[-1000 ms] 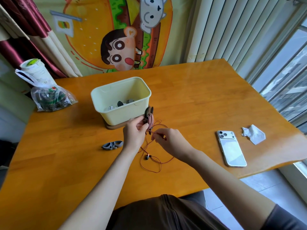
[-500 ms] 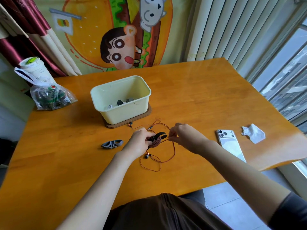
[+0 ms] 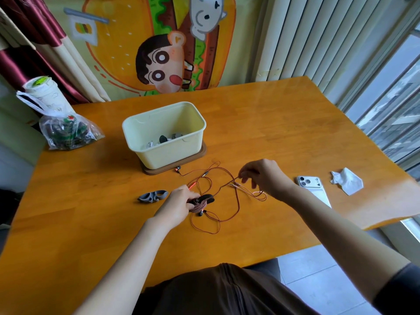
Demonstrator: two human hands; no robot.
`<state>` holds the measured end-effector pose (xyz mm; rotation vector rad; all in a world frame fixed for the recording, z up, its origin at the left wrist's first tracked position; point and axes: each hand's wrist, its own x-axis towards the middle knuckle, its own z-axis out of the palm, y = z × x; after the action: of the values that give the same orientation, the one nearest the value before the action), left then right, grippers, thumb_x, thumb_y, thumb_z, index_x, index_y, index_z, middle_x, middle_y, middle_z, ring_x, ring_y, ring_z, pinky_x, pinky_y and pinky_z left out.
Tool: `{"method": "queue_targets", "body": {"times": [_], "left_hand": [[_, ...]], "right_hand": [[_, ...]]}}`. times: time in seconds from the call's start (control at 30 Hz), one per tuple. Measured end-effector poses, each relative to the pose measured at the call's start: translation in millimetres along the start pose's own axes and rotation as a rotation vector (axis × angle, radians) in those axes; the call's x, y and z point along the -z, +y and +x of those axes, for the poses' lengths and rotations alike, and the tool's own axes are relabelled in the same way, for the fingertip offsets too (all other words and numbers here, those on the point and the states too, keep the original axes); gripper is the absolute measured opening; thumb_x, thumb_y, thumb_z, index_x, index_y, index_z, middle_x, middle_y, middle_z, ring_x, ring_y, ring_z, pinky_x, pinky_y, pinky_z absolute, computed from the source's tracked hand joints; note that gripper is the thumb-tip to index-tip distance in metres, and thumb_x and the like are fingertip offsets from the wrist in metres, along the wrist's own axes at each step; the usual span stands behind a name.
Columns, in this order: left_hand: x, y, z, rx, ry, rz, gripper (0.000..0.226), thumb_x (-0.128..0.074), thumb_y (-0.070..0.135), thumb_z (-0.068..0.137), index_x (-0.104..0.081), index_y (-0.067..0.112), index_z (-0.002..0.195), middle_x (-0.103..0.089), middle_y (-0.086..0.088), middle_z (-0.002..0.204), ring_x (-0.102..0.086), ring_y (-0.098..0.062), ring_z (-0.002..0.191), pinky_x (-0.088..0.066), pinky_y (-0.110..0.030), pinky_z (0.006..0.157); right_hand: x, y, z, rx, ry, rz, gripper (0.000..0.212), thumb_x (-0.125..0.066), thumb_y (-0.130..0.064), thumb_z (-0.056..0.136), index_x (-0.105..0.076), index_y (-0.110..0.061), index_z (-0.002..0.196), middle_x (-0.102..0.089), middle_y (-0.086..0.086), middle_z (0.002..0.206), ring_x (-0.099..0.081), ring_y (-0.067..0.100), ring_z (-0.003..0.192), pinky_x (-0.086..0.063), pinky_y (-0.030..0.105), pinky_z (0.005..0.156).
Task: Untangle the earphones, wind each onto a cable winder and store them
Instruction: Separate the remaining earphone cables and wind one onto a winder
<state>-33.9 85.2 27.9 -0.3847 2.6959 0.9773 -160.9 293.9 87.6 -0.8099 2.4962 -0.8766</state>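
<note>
Over on the far left of the wooden table a clear plastic bag is sitting with a paper cup poking up behind it. Moving right, a pale yellow bin is resting on a brown base, with a few small bits lying inside that I can't really make out. Just in front of it and a little left, a spare grey cable winder is lying flat on the wood, nobody touching it.

Next comes my left hand, and it's curling closed around a dark winder that's already carrying a fat bundle of the reddish earphone cable. One earbud is dangling right below that bundle, and another earbud is lying up near the bin's base. Loose loops of cable are sprawling across the table between both hands.

My right hand is hovering just above the wood, thumb and forefinger pinching a strand of the cable while the other fingers are hanging loosely curled. Past it, a white phone is lying camera-side up, partly under my forearm, and a crumpled tissue is sitting near the right edge.
</note>
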Motion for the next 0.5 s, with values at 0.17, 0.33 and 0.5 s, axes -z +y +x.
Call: {"method": "queue_targets", "body": {"times": [0.17,0.33,0.5], "left_hand": [[-1,4,-1,-0.082,-0.032,-0.098,0.041,-0.057,0.004,0.093,-0.055,0.015,0.133,-0.051,0.007,0.101,-0.050,-0.006,0.094,-0.040,-0.010,0.085],[3,15,-3,-0.099,-0.020,-0.316,0.041,-0.060,0.004,0.091,-0.056,0.015,0.131,-0.054,0.009,0.099,-0.056,-0.001,0.089,-0.046,-0.010,0.085],[9,10,4,-0.029,0.096,-0.261,0.042,-0.064,0.006,0.089,-0.058,0.014,0.130,-0.057,0.001,0.104,-0.057,-0.012,0.092,-0.046,-0.019,0.088]], "right_hand": [[-2,15,9,-0.057,0.139,-0.033,0.016,-0.052,-0.011,0.096,-0.066,-0.005,0.099,-0.063,-0.002,0.079,-0.056,0.007,0.057,-0.046,0.011,0.047],[-5,28,12,-0.171,0.274,0.034,0.017,-0.051,-0.011,0.096,-0.065,-0.004,0.101,-0.065,0.002,0.083,-0.058,0.008,0.061,-0.047,0.011,0.044],[-5,18,13,-0.144,0.397,0.151,0.012,-0.051,-0.013,0.096,-0.063,-0.010,0.094,-0.063,0.002,0.081,-0.058,0.011,0.059,-0.049,0.017,0.043]]}}
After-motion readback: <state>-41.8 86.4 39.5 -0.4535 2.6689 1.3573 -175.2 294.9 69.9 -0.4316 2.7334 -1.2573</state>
